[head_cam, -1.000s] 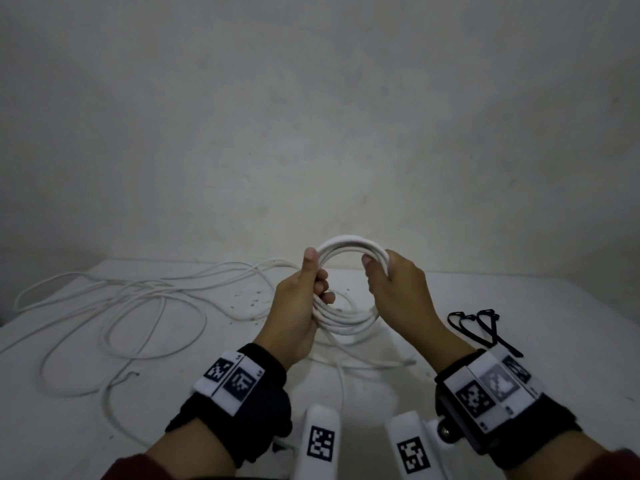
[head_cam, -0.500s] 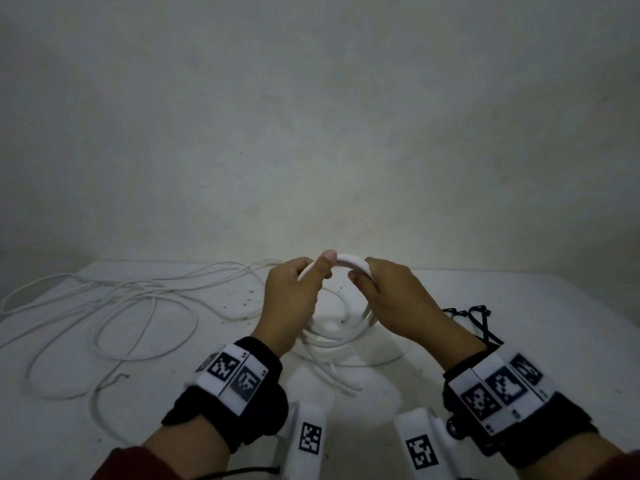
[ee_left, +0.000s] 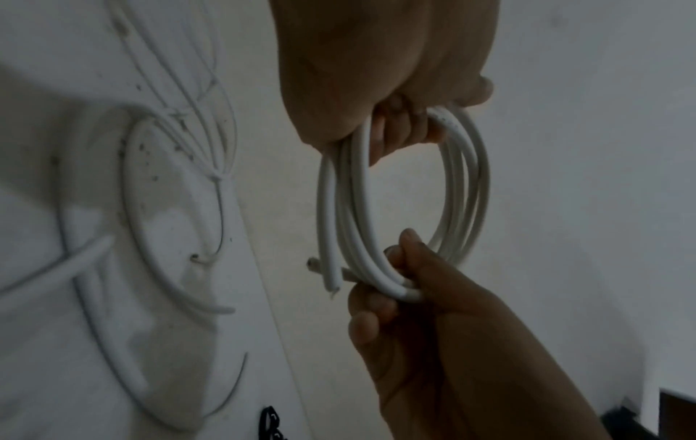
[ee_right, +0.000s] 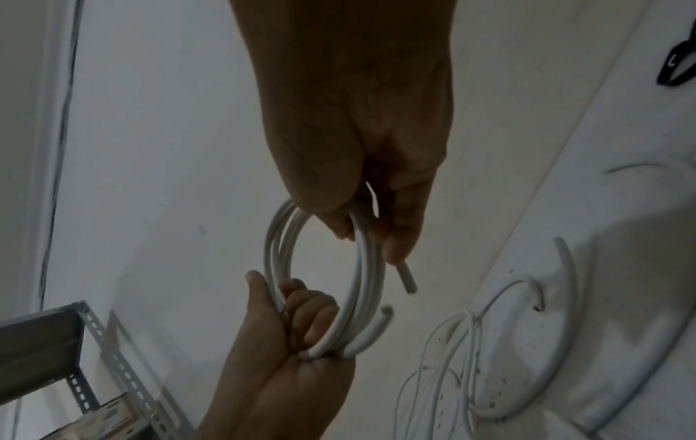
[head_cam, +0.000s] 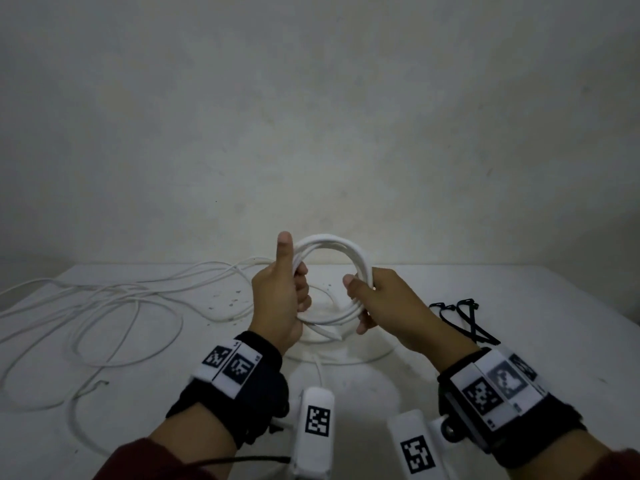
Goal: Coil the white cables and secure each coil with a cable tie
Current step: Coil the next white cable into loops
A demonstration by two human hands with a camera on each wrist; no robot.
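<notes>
On the left of the white table (head_cam: 519,306), loose white cables (head_cam: 104,306) lie in big messy loops. The left hand (head_cam: 280,299) has its fingers wrapped around the left side of a round white cable coil (head_cam: 332,242), thumb pointing up. The coil is held up above the table. The right hand (head_cam: 384,303) grips the coil's right side. Black cable ties (head_cam: 464,318) lie on the table, far right.
</notes>
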